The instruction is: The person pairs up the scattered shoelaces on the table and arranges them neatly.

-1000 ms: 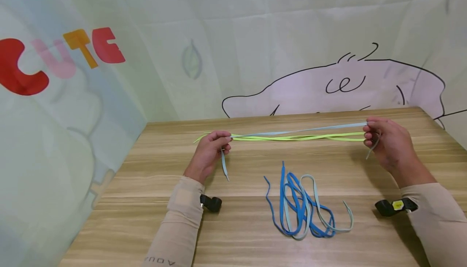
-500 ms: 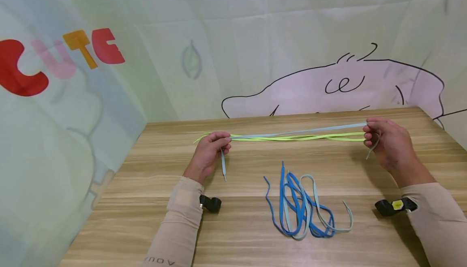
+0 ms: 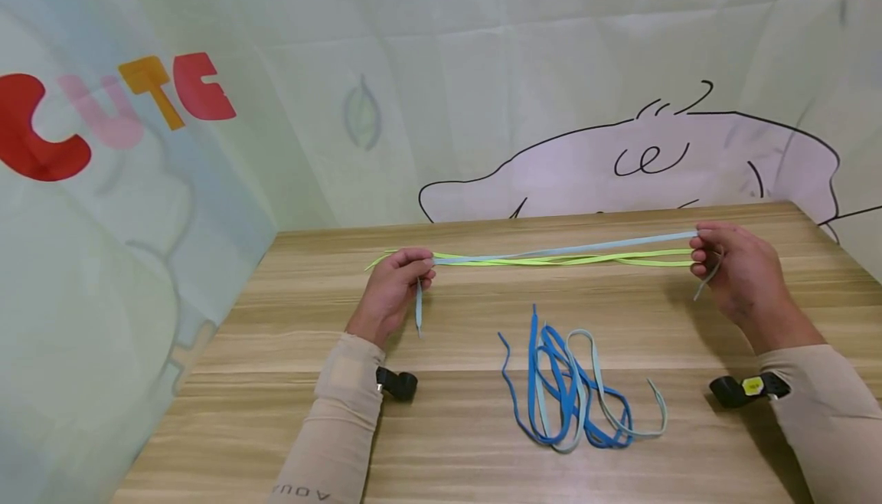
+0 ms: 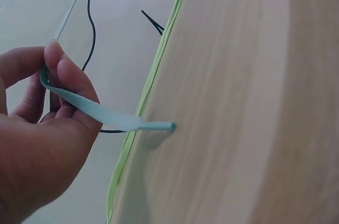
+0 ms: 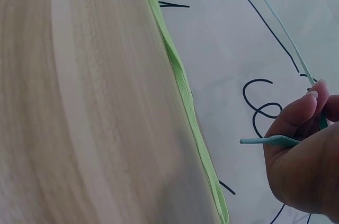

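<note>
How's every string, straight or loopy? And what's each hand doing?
Held light blue lace: stretched nearly straight, ends dangling
Yellow-green laces: lying lengthwise on the table
Blue lace: loosely looped
Other light blue lace: looped among the blue
Left hand: pinching the held light blue lace
Right hand: pinching it too

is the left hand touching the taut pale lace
Touching: the left wrist view shows the left hand pinching the taut pale lace, its end dangling.

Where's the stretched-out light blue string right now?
In the head view, the light blue string runs between the left hand and right hand, over the table's far side, alongside the yellow-green strings.
</note>
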Demonstrator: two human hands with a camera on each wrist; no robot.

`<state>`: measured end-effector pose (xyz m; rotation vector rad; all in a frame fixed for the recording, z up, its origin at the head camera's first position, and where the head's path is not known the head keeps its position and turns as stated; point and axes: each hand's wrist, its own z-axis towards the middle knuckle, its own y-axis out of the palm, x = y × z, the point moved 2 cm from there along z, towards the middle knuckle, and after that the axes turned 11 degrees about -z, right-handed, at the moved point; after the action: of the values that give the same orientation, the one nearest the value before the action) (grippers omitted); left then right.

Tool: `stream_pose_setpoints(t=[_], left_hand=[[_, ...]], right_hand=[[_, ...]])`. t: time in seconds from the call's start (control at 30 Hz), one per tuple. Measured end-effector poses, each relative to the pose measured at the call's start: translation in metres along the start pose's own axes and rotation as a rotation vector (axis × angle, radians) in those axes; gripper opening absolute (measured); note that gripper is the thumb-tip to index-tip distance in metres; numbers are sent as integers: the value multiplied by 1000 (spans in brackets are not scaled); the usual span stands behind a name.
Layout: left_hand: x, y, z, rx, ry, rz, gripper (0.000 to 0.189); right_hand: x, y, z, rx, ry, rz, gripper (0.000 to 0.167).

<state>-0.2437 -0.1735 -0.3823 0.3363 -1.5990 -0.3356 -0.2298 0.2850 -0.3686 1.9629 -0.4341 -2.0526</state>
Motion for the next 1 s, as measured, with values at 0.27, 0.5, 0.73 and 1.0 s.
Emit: stream_pose_setpoints(t=[0.27, 0.5, 0.73, 1.0], left_hand=[[2, -2, 0, 22, -9, -17, 12], [5, -7, 1, 43, -6, -27, 16], [5, -13, 2, 51, -2, -15, 15], [6, -16, 2, 81, -7, -21, 16]], right_hand=[[-1, -2, 0, 33, 12, -25, 6], [-1, -4, 0, 58, 23, -58, 6], [0, -6, 0, 86, 42, -93, 6], [0, -8, 0, 88, 50, -42, 8]])
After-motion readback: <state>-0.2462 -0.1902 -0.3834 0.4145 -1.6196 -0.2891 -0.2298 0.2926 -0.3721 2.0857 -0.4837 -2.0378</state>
